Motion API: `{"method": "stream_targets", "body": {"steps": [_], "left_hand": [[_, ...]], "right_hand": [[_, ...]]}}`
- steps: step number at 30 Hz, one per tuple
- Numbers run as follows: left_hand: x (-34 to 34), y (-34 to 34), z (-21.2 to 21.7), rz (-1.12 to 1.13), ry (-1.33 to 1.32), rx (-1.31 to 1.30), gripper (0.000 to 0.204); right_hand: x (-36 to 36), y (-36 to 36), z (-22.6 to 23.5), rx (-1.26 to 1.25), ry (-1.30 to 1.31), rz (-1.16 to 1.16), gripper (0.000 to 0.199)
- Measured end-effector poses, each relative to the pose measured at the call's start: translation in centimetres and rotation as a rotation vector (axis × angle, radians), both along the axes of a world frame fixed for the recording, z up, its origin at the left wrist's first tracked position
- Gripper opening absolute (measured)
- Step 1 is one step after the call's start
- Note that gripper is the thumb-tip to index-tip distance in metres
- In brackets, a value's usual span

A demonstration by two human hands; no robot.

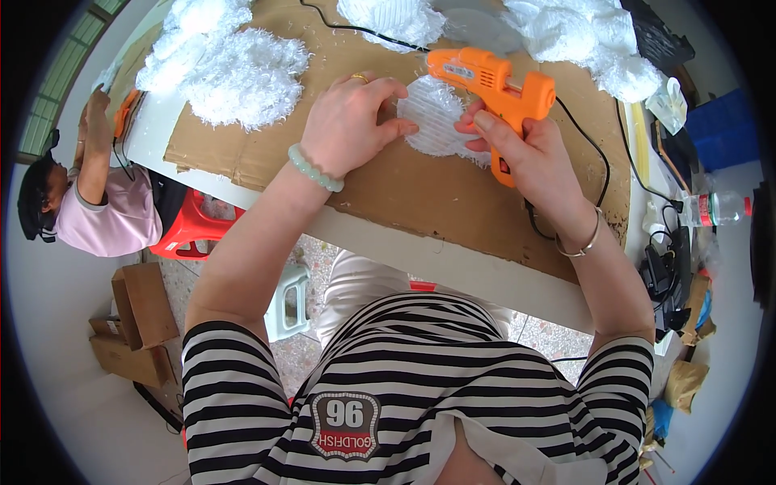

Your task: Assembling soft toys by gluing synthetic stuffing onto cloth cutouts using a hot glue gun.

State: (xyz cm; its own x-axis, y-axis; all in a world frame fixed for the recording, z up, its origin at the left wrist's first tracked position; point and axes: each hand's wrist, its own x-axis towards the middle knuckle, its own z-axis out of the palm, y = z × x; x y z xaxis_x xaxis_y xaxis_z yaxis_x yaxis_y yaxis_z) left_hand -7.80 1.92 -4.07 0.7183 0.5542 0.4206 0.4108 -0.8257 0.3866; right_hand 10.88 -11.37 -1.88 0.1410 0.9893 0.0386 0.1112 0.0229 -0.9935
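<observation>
A round white fuzzy pad [436, 121], flat and nubbly like a disc of looped yarn, lies on a sheet of brown corrugated cardboard [388, 174] near the middle of the table. The left hand [352, 121] presses down on the pad's left edge, fingers held together and laid flat, fingertips on the white pile; a gold ring sits on one finger and a pale green bead bracelet [315, 168] circles the wrist. The right hand [517, 141] is wrapped tight around the grip of an orange plastic glue gun [493, 85], whose body runs up and to the left over the pad, with the thumb resting at the pad's right rim; the nozzle tip itself cannot be made out. A thin metal bangle [584, 238] hangs on the right wrist, and the gun's black cord [594, 153] loops off to the right across the cardboard. Farther up the cardboard lie heaps of shaggy white fluff [234, 73] on the left and more white fluffy pieces [582, 36] on the right. The cardboard covers a white table [453, 263] with a smooth edge. At the right edge of the table lies a clear plastic bottle [715, 208]. To the far left another person [97, 202] in a pink top works at the same table, seated by a red plastic stool [194, 226], with brown cardboard boxes [141, 319] on the floor.
</observation>
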Motion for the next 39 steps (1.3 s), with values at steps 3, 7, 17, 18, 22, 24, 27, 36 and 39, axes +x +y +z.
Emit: {"method": "stream_targets", "body": {"steps": [3,7,17,18,22,24,27,36,39], "left_hand": [[0.4,-0.1,-0.1,0.054,-0.013,-0.038,0.029],[-0.2,-0.3,-0.2,0.105,-0.090,-0.124,0.023],[1.3,-1.1,-0.4,0.101,-0.044,-0.072,0.006],[1.3,-1.2,-0.2,0.111,-0.082,-0.147,0.006],[1.3,-1.7,0.0,0.163,-0.123,-0.303,0.003],[1.5,-2.2,0.2,0.191,-0.302,-0.591,0.001],[1.4,-1.8,-0.8,0.043,-0.486,-0.717,0.007],[0.8,-2.4,1.1,-0.264,-0.092,0.114,0.033],[1.0,-1.9,1.7,-0.339,-0.048,0.237,0.028]], "right_hand": [[-0.6,1.0,-0.3,0.029,0.075,-0.012,0.025],[-0.5,1.8,-1.4,-0.019,0.071,-0.022,0.026],[-0.1,1.8,-1.8,0.025,0.036,-0.003,0.029],[0.0,1.8,-1.9,0.031,0.044,-0.010,0.029],[0.4,1.7,-1.9,-0.002,0.023,-0.005,0.031],[0.5,1.7,-1.9,-0.002,0.039,-0.004,0.032],[1.0,1.9,-2.2,0.042,0.098,-0.004,0.033],[1.4,2.2,-1.9,-0.007,0.150,-0.006,0.037],[1.4,2.0,-1.0,-0.045,0.223,-0.029,0.038]]}}
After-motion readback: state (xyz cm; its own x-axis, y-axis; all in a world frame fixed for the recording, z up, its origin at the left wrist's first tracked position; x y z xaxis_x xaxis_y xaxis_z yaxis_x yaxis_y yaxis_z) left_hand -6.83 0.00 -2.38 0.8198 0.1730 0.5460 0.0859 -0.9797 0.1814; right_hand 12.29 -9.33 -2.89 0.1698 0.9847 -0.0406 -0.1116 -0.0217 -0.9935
